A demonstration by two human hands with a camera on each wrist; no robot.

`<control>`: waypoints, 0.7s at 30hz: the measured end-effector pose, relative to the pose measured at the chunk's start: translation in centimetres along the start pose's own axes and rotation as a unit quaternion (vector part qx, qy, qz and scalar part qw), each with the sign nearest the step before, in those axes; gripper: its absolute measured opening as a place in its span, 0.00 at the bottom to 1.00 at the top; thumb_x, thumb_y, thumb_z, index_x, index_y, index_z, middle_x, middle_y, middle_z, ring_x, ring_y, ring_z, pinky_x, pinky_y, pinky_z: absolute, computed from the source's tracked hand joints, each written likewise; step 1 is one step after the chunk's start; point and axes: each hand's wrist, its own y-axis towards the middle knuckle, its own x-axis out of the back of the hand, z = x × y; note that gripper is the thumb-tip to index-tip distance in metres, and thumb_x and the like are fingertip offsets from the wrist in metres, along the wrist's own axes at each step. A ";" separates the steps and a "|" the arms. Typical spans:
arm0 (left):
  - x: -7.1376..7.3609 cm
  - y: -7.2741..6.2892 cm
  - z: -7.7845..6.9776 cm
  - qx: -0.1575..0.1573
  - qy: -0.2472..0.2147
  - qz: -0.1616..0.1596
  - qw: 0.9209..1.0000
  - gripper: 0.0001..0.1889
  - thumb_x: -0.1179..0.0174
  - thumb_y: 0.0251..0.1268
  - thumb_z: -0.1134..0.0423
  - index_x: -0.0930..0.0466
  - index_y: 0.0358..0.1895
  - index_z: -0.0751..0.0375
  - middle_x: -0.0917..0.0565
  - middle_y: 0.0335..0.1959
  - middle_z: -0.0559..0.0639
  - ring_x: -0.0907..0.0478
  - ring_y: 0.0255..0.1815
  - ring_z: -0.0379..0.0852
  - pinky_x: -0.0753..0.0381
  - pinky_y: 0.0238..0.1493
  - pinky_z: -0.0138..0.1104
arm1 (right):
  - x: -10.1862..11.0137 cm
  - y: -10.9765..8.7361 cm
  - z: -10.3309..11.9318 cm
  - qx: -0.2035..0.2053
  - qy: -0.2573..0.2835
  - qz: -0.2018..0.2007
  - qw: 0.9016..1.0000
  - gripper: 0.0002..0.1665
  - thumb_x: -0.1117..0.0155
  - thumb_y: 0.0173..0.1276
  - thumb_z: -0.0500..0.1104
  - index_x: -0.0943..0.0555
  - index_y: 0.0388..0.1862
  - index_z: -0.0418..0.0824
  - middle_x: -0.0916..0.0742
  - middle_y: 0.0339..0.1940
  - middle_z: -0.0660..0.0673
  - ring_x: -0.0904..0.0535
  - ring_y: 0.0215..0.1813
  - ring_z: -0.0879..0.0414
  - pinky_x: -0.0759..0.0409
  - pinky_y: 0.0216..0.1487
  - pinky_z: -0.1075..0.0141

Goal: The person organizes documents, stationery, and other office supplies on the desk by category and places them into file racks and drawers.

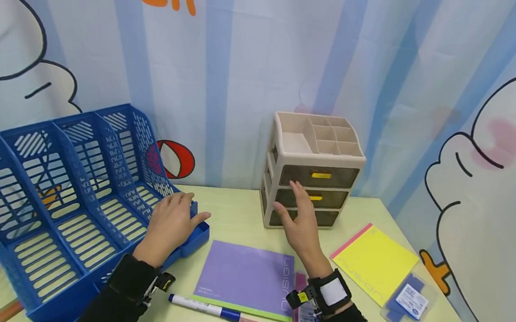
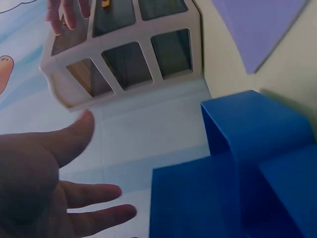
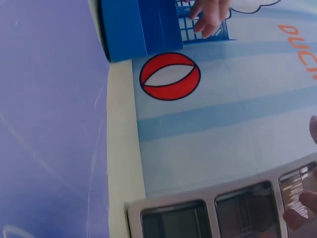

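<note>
"NUSIGN" reads on the purple notebook and yellow notebook; "DUC", cut off, on the curtain.

So the blue file rack is standing upright on the left of the table, its four slatted bays opening toward the front. The beige drawer box is sitting upright too, well over to the right near the back edge, and it's showing three closed smoky drawers, yellow pulls and a divided top tray.
</note>
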 end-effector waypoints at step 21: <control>-1.9 -1.2 3.5 -0.040 0.062 -0.074 0.995 0.10 0.39 0.67 0.69 0.16 0.48 0.68 0.14 0.40 0.62 0.20 0.45 0.62 0.21 0.45 0.55 | -3.6 -1.9 0.8 -0.012 -0.115 0.377 0.919 0.39 0.40 0.71 0.58 0.35 0.75 0.45 0.33 0.74 0.39 0.41 0.75 0.41 0.41 0.70 0.46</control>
